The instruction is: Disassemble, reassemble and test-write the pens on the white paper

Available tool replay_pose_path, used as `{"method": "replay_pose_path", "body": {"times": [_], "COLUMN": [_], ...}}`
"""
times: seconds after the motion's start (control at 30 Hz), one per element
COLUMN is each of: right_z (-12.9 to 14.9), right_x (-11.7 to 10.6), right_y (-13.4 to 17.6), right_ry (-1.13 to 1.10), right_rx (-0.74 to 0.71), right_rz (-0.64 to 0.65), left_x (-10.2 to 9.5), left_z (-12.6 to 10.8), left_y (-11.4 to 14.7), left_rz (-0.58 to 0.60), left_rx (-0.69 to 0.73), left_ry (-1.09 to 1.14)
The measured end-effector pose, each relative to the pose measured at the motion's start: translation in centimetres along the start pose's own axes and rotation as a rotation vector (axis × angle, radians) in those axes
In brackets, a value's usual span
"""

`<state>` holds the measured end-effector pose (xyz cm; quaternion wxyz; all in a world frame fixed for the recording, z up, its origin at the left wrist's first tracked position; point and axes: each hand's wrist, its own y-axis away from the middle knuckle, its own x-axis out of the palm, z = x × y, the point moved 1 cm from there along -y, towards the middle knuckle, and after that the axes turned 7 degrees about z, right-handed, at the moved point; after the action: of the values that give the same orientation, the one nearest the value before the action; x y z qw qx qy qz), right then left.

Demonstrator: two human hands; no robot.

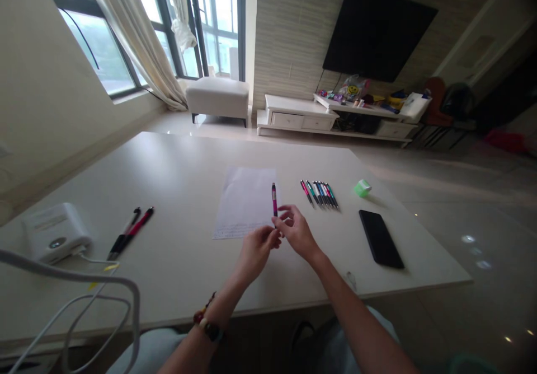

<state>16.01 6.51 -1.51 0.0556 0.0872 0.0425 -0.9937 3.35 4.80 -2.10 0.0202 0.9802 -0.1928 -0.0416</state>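
A pink and black pen [274, 197] stands nearly upright between my two hands, its upper end pointing away from me. My right hand [297, 233] pinches its lower part between thumb and fingers. My left hand [257, 251] is closed with its fingertips at the pen's lower end, where the two hands meet and partly hide it. Beneath and beyond them lies a sheet of white paper [245, 197], with lines of small writing along its near edge. To the right, several pens [321, 193] with coloured barrels lie side by side in a row.
On the white table [176, 273], a black phone [380, 238] and a small green and white object [362, 188] are at the right. Two pens [131, 234] lie at the left, beside a white device [56, 231] with a looping cable [100, 279]. A clear small item [351, 280] sits near the front edge.
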Motion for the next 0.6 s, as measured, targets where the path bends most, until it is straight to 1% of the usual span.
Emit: {"method": "replay_pose_path", "body": {"times": [0.03, 0.1, 0.17, 0.23, 0.27, 0.33, 0.37, 0.47, 0.53, 0.6], "right_z": [-0.2, -0.6, -1.1, -1.7, -2.0, -2.8, -3.2, -4.5, -5.2, -5.6], "right_x": [0.0, 0.0, -0.5, -1.6, -2.5, -4.5, -5.4, -7.5, -8.0, -7.9], "right_y": [0.0, -0.1, -0.6, -1.4, -1.9, -2.9, -3.3, -4.2, -4.5, -4.6], "right_ry": [0.039, 0.098, 0.140, 0.237, 0.322, 0.579, 0.695, 0.914, 1.000, 1.060], "right_rx": [0.015, 0.030, 0.028, 0.014, 0.007, 0.004, 0.034, 0.138, 0.192, 0.228], "right_rz": [0.032, 0.089, 0.078, -0.027, -0.112, -0.298, -0.349, -0.439, -0.466, -0.484], "left_x": [-0.3, -0.8, -1.1, -1.4, -1.6, -2.1, -2.5, -3.5, -4.2, -5.1], "left_z": [-0.1, 0.0, 0.1, 0.1, 0.0, -0.2, -0.4, -0.8, -1.0, -1.2], "left_y": [-0.1, -0.2, -0.2, -0.1, 0.1, 0.5, 0.8, 1.6, 2.2, 2.8], "left_rz": [-0.029, -0.043, -0.045, -0.066, -0.077, -0.097, -0.103, -0.113, -0.116, -0.125], "left_rx": [0.024, 0.054, 0.055, 0.047, 0.046, 0.050, 0.053, 0.054, 0.047, 0.036], "left_ry": [-0.071, -0.204, -0.313, -0.396, -0.421, -0.442, -0.446, -0.472, -0.504, -0.558]}}
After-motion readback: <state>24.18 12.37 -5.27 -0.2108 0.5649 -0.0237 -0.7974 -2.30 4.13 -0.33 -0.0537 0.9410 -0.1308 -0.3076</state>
